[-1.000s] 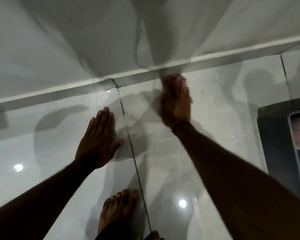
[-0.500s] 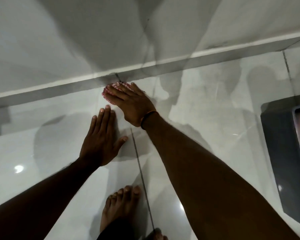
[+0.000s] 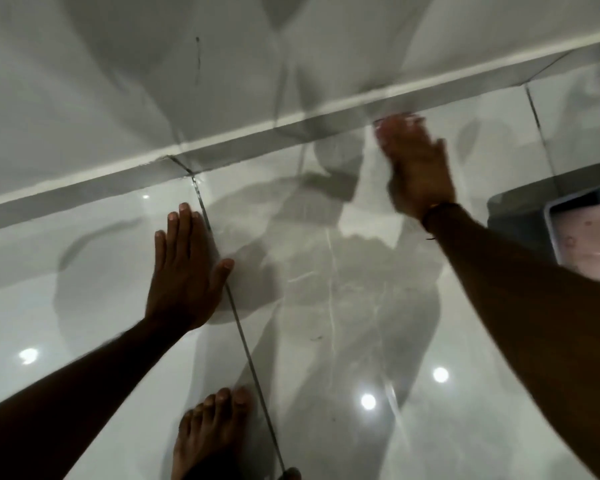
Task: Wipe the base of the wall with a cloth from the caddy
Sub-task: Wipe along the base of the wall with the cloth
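Nearest to us, our bare foot [image 3: 212, 431] is planted on the glossy floor tiles [image 3: 84, 306], beside a dark grout line [image 3: 243, 334] that runs away toward the wall. Further out, our left hand [image 3: 184, 268] lies flat on the tile, fingers straight and close together with the thumb splayed, holding nothing and bracing our weight. Beyond that, our right hand [image 3: 418, 168] reaches to the foot of the wall, blurred with motion. At its fingertips a pale pinkish edge shows, which we take to be the cloth [image 3: 397, 121] pressed under the palm; the blur keeps us from telling how the fingers grip it, though they look flattened rather than curled. Farthest off, the grey skirting strip [image 3: 257, 140] meets the floor under a white trim line, and the cloth sits right at that junction. To the right, a dark tray-like container [image 3: 548, 216], possibly the caddy, is cut off by the frame edge.

To wipe well, we judge it best to keep the cloth pushed into the corner where strip meets tile, press evenly through the palm, and sweep in long overlapping passes along the strip.
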{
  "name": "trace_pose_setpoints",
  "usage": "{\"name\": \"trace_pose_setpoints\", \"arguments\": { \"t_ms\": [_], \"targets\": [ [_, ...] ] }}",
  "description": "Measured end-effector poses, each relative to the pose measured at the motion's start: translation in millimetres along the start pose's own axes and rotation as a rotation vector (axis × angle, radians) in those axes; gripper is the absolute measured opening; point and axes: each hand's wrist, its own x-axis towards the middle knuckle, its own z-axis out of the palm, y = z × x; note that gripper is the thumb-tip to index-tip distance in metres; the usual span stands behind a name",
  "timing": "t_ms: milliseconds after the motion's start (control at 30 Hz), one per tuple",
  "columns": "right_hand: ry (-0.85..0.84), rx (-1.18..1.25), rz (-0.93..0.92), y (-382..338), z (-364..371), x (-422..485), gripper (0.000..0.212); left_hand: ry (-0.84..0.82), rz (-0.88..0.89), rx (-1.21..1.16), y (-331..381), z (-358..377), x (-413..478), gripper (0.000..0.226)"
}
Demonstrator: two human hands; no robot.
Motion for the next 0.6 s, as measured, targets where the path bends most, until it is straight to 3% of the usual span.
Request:
{"name": "trace_pose_setpoints", "arguments": {
  "t_ms": [167, 267, 333, 533, 600],
  "targets": [
    [-0.133, 0.0, 0.244, 72, -27, 24, 0.059, 0.015, -0.071, -0.085, 12, 5, 0, 0.092],
    [-0.048, -0.111, 0.42, 93, -31, 47, 0.073, 0.014, -0.058, -0.063, 6, 8, 1, 0.092],
    [-0.052, -0.058, 0.511, 104, -37, 60, 0.067, 0.016, -0.059, -0.065, 6, 10, 3, 0.091],
    [0.132, 0.132, 0.611, 79, -37, 57, 0.042, 0.006, -0.072, -0.088, 5, 12, 3, 0.092],
    [0.164, 0.171, 0.579, 42, -24, 43, 0.051, 0.003, -0.073, -0.092, 5, 11, 2, 0.092]
  ]
}}
